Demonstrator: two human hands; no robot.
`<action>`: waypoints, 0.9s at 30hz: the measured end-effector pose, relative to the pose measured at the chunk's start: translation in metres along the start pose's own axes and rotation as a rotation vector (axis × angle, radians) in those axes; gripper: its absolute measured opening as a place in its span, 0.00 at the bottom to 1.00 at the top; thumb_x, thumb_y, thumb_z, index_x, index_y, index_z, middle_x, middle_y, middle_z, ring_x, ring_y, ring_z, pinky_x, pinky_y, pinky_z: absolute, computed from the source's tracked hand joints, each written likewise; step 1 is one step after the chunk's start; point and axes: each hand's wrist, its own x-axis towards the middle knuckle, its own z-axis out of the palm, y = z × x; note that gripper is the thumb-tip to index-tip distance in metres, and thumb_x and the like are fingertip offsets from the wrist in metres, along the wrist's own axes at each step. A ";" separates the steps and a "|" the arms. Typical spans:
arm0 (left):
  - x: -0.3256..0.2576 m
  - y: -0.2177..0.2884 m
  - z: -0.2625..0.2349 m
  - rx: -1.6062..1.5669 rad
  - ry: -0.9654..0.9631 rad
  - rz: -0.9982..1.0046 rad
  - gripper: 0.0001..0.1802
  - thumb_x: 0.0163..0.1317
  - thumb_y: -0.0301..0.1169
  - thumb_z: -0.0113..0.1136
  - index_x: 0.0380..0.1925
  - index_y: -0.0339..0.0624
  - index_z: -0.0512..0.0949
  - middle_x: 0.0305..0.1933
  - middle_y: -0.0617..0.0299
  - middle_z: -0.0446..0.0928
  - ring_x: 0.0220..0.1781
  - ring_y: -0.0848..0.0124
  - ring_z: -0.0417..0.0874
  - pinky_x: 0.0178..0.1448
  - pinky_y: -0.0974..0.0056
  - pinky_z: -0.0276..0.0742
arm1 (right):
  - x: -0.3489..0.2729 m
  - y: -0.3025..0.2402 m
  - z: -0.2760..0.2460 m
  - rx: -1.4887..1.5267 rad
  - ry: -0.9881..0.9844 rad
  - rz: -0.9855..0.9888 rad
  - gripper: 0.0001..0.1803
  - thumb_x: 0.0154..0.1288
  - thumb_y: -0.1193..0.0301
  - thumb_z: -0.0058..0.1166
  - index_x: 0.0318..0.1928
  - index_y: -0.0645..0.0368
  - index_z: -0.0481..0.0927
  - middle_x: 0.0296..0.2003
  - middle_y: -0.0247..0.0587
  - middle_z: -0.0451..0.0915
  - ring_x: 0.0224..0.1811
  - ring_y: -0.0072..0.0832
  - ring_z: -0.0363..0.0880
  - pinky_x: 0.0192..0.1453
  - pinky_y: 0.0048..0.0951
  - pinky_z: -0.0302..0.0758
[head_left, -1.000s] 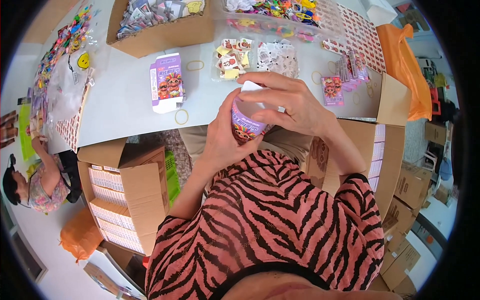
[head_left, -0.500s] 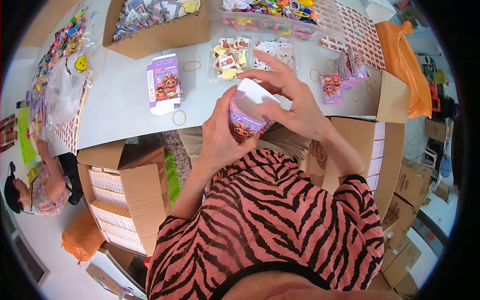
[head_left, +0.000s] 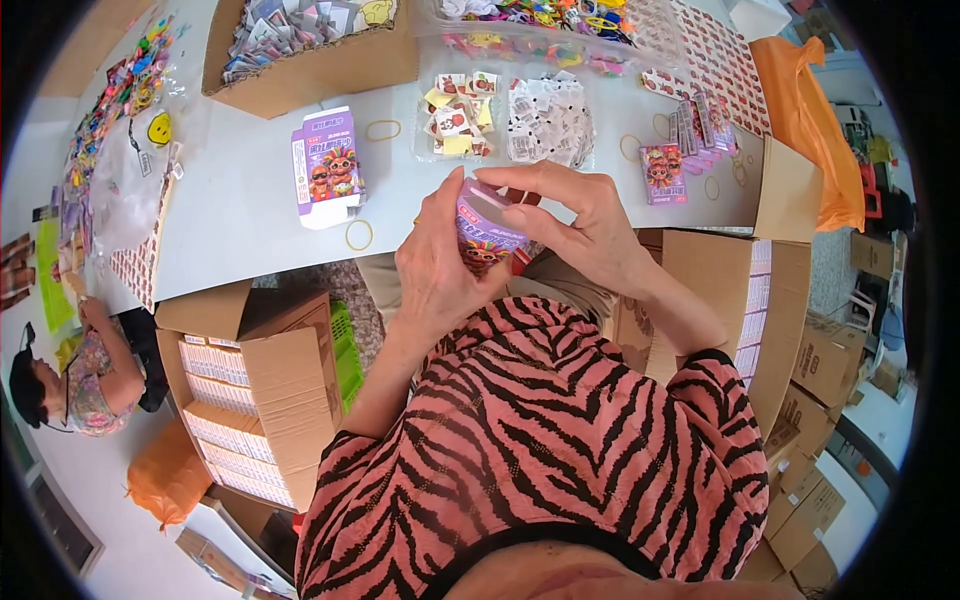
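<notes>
— Gripping a small purple carton (head_left: 484, 222) at chest height, just off the near edge of the white table (head_left: 230, 210): is that what you have in both hands?

— Yes. Your left hand (head_left: 437, 265) wraps the carton's side, thumb up along its wall, so the box is braced and cannot turn. Your right hand (head_left: 590, 225) comes over the top, fingers curled on the pale end flap, pressing where the lid folds. Both hands are closed on it; neither is free.

— And why is it held off the table rather than on it?

— As a judgement: held close to your body, the open end faces you and the flap can be worked by the fingertips. The table is also crowded.

— What lies within reach?

— A matching purple box (head_left: 328, 168) rests flat on the table to your left front, with a rubber band (head_left: 359, 235) just beside it and another band (head_left: 382, 129) a little further off. Ahead are clear packets of small stickers (head_left: 505, 118), and to your right front a row of small pink card packs (head_left: 672, 165).

— And the stock?

— An open brown carton (head_left: 255, 385) stands on the floor by your left side, packed with rows of white boxes set on edge, likely so one can be drawn at a time. A second large carton (head_left: 745, 290) sits by your right. Another person (head_left: 75, 375) crouches at far left, apart from your hands.
</notes>
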 end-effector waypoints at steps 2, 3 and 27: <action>0.000 -0.001 0.000 0.016 0.015 0.019 0.47 0.40 0.29 0.71 0.61 0.33 0.57 0.49 0.45 0.72 0.43 0.56 0.81 0.42 0.61 0.79 | 0.002 -0.002 0.000 0.032 0.004 0.058 0.15 0.64 0.71 0.52 0.51 0.61 0.78 0.45 0.42 0.81 0.44 0.26 0.78 0.48 0.25 0.73; 0.000 -0.001 0.000 0.032 0.031 0.036 0.47 0.40 0.29 0.71 0.61 0.32 0.57 0.49 0.45 0.72 0.43 0.56 0.81 0.42 0.61 0.79 | 0.003 -0.002 0.000 0.085 0.002 0.090 0.15 0.64 0.71 0.53 0.50 0.60 0.79 0.44 0.40 0.81 0.43 0.23 0.78 0.47 0.24 0.73; -0.002 0.004 0.004 0.089 0.097 -0.004 0.49 0.34 0.27 0.70 0.61 0.31 0.58 0.43 0.47 0.71 0.37 0.55 0.79 0.38 0.59 0.76 | 0.012 -0.001 0.001 0.081 -0.031 0.213 0.13 0.60 0.70 0.58 0.45 0.57 0.82 0.39 0.34 0.83 0.37 0.16 0.78 0.35 0.18 0.72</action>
